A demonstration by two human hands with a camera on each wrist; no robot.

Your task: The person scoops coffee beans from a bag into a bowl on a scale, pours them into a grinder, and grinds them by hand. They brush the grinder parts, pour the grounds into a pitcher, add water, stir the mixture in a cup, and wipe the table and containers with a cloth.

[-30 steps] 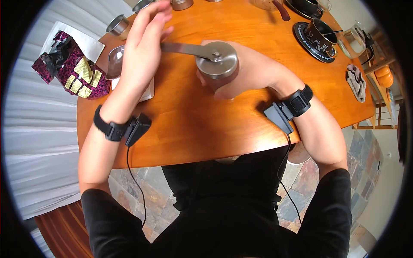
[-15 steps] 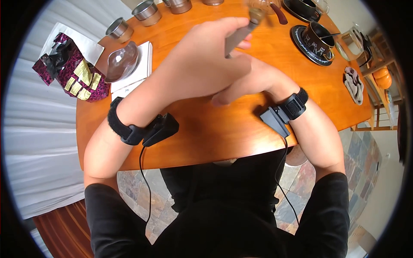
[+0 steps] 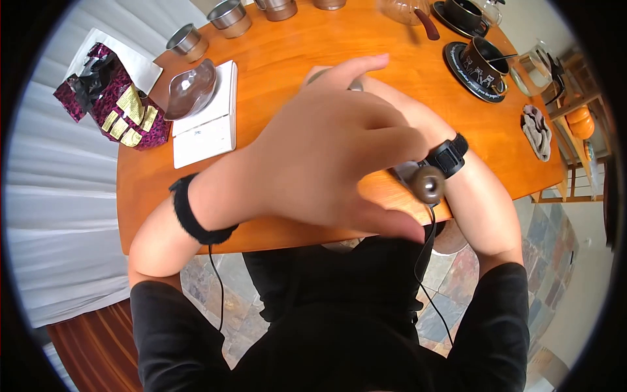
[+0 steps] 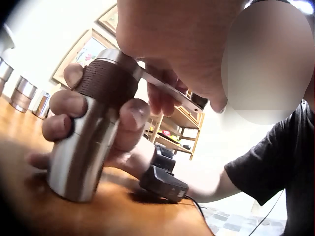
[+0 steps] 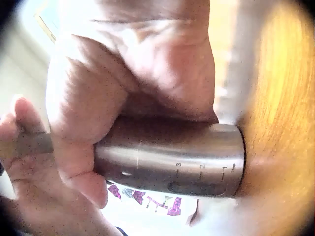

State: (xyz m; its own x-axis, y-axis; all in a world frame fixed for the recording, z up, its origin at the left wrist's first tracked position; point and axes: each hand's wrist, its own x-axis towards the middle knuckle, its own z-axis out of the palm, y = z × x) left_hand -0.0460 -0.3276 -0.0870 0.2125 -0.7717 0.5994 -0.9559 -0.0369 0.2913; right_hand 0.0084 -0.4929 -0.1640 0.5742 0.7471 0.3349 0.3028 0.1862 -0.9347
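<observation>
A steel hand coffee grinder point(image 4: 81, 152) with a brown textured band stands tilted near the tabletop. My right hand point(image 5: 133, 73) grips it, fingers and thumb wrapped around the upper body; scale marks show on its lower part in the right wrist view. In the head view my left hand point(image 3: 320, 157) covers most of the grinder. That hand is over the crank arm point(image 4: 170, 91), its thumb and index finger spread apart to either side of the round brown knob point(image 3: 429, 185).
At the left, a clear brown dish point(image 3: 191, 90) sits on a white scale point(image 3: 206, 140), beside a purple patterned bag point(image 3: 124, 108). Several metal cups point(image 3: 228, 18) line the back. To the right are a black cup point(image 3: 483, 59) on a saucer and a folded cloth point(image 3: 537, 132).
The crank has swung round from the left, past the far side, to the near right. My left hand has travelled with it across the grinder, while the right hand keeps its grip.
</observation>
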